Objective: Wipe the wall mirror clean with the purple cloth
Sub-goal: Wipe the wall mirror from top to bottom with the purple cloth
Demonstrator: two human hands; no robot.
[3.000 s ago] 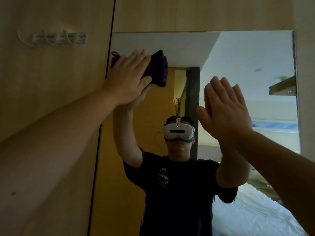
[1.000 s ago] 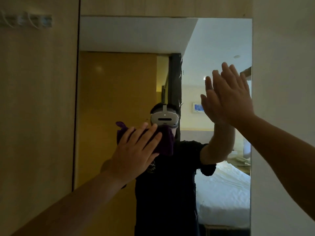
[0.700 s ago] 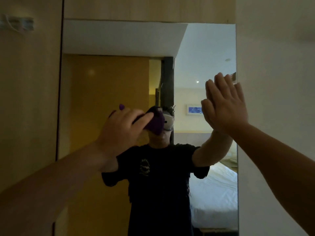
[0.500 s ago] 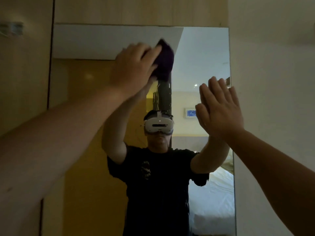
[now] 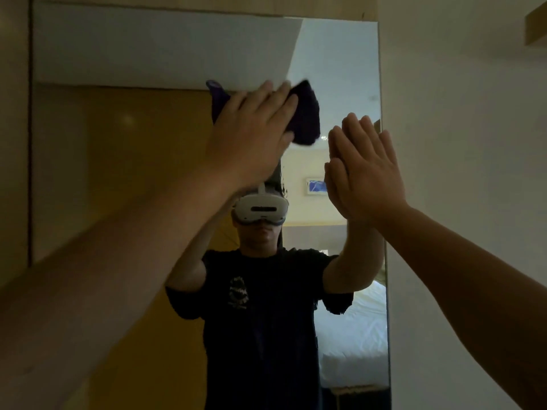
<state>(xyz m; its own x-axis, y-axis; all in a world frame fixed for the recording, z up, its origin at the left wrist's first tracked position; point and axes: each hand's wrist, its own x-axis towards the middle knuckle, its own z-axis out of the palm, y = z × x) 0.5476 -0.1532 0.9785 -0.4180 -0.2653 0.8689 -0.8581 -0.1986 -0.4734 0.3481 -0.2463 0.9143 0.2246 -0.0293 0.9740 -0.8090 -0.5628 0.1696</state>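
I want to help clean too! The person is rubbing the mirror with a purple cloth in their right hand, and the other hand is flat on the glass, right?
Not quite: the head view shows the purple cloth under the left hand. The right hand is the flat one on the mirror.

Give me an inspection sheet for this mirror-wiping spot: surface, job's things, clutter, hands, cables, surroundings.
Surface: wall mirror, upright, set between wood panelling and a pale wall; any smears cannot be judged in this dim light.
Job's things: purple cloth, bunched, pressed on the upper glass.
Clutter: nothing seen.
Hands: left hand presses the cloth with straight fingers; right hand flat and open at the mirror's right edge, holding nothing.
Cables: nothing seen.
Surroundings: wood panel on the left, pale wall on the right; the reflection shows a bed and a yellow door.
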